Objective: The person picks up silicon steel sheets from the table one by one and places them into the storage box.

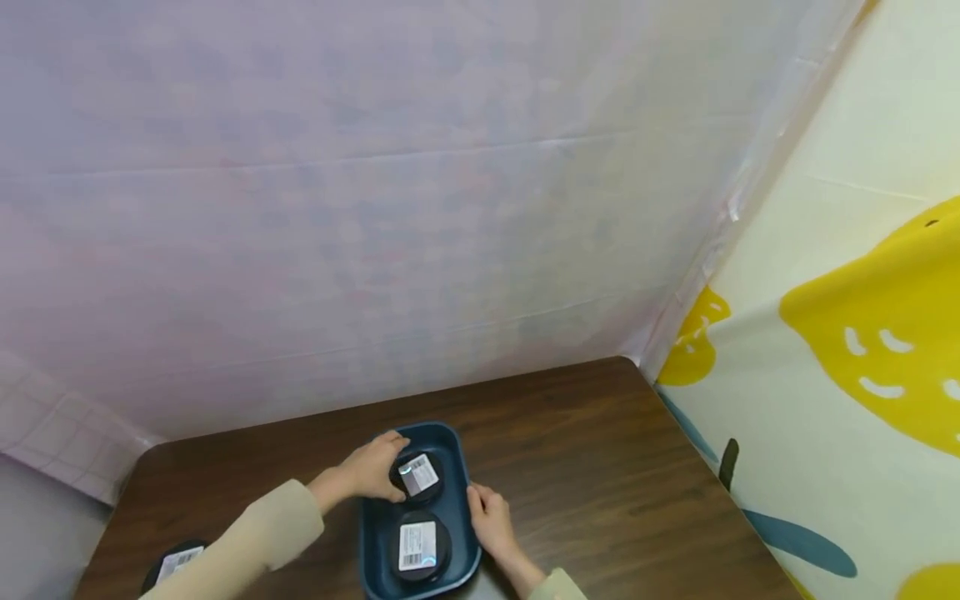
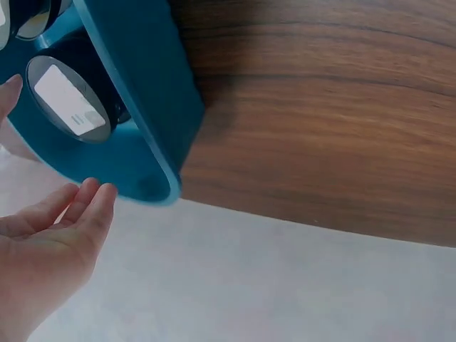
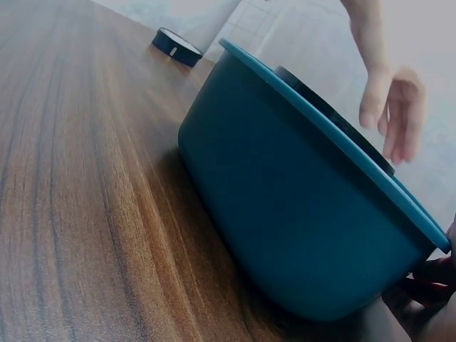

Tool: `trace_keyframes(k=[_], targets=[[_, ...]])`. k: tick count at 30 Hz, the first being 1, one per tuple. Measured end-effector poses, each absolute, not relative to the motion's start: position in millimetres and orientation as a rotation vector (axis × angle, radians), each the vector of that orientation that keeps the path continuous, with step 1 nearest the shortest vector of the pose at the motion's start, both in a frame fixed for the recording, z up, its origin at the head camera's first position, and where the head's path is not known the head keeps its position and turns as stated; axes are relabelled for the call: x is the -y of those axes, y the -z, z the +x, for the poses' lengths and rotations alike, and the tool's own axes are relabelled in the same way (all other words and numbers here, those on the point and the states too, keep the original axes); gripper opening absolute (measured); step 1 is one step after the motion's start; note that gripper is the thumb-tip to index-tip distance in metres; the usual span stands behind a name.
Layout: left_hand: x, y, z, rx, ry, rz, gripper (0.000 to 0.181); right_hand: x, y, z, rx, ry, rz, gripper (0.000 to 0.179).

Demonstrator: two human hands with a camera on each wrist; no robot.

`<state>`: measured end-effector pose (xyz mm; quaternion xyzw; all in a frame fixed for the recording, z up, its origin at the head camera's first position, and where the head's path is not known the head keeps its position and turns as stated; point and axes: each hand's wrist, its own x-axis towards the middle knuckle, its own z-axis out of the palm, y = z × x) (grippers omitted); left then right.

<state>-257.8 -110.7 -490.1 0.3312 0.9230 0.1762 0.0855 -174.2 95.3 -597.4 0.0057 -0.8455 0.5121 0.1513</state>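
A deep blue plastic bin (image 1: 456, 458) stands on the table, holding round black containers with white labels on top. My left hand (image 1: 375, 471) is over the far container (image 1: 418, 477), thumb and fingers spread to either side of it. In the left wrist view a gap shows between those fingers and the labelled container (image 2: 68, 103). The near container (image 1: 420, 546) sits in the bin closer to me. My right hand (image 1: 491, 521) grips the bin's right rim; in the right wrist view it is partly cut off beside the bin's corner.
Another round black container (image 1: 171, 563) lies on the brown wooden table (image 1: 600, 467) at the left, partly behind my left sleeve. A pale cloth wall (image 1: 360, 250) rises behind the table's far edge. A lemon-print cloth (image 1: 840, 350) hangs along the right side.
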Motion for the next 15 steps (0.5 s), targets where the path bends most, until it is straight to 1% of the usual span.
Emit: trace_keyframes(k=[15], targets=[[159.7, 469.4, -234.0, -2.83, -0.557, 0.909, 0.084, -96.8, 597.1, -174.1, 2.46, -1.473, 0.007, 0.025]])
